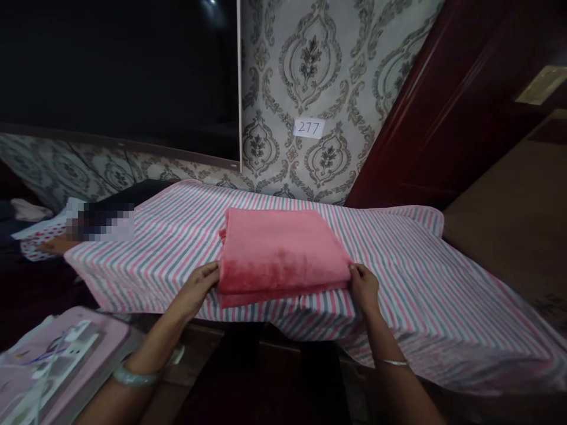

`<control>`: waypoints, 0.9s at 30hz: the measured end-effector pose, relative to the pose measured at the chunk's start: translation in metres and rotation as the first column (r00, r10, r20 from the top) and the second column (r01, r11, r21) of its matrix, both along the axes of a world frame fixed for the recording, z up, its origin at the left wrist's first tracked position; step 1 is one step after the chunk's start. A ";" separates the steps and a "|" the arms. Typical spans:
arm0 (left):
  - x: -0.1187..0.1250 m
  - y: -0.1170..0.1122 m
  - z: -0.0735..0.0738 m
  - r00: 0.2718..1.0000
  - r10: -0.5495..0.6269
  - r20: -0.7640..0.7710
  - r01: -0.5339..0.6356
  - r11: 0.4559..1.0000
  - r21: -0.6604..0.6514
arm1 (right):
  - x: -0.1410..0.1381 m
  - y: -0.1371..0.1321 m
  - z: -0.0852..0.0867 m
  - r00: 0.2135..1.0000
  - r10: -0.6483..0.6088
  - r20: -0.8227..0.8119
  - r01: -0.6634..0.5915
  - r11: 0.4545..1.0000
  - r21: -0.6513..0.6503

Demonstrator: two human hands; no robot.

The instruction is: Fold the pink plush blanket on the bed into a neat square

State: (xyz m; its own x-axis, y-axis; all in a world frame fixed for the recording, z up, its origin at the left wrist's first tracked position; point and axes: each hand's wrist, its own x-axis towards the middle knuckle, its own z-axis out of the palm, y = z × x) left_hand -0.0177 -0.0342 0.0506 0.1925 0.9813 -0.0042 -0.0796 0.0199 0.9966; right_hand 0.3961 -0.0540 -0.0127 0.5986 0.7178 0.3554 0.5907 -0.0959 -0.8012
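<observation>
A folded pink fleece blanket (279, 251) lies in a thick stack in the middle of a pink-and-grey striped sheet (398, 289). My left hand (195, 289) grips the blanket's left side, and my right hand (364, 288) grips its right side near the front corner. Both hands rest close to the sheet's front edge. A bangle circles each wrist. The sheet covers the surface beneath it, which is mostly hidden.
A pink-edged pad (66, 360) with a white strip and thin cable lies at the lower left. A dotted cloth (39, 248) sits beyond a pixelated patch (101, 221). Behind stand a dark screen (115, 71), patterned wallpaper bearing a "277" card (309, 127), and a dark red door (425, 100).
</observation>
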 end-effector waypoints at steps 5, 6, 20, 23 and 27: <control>-0.007 -0.010 -0.007 0.989 -0.132 -0.063 0.131 0.991 -0.023 | -0.003 -0.009 -0.004 0.994 0.087 -0.067 -0.086 0.996 0.023; -0.009 -0.011 -0.007 0.985 -0.155 -0.074 0.154 0.988 -0.020 | -0.004 -0.011 -0.003 0.993 0.095 -0.066 -0.093 0.995 0.026; -0.016 -0.021 -0.022 0.978 -0.037 -0.207 0.050 0.997 0.062 | 0.008 -0.011 -0.004 0.998 0.050 -0.030 -0.053 0.995 -0.087; -0.019 -0.025 -0.021 0.973 -0.052 -0.224 0.081 0.989 0.125 | 0.006 -0.013 -0.006 0.998 0.055 -0.028 -0.058 0.993 -0.101; -0.013 -0.029 -0.024 0.910 0.002 -0.414 0.147 0.933 0.329 | 0.005 -0.017 -0.001 0.990 0.105 -0.095 -0.117 0.986 -0.122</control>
State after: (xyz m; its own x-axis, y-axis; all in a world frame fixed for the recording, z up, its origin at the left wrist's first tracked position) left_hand -0.0310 -0.0630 0.0267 0.3178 0.9175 0.2392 0.3164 -0.3405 0.8854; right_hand 0.4007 -0.0711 -0.0140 0.5377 0.8175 0.2066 0.5312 -0.1381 -0.8359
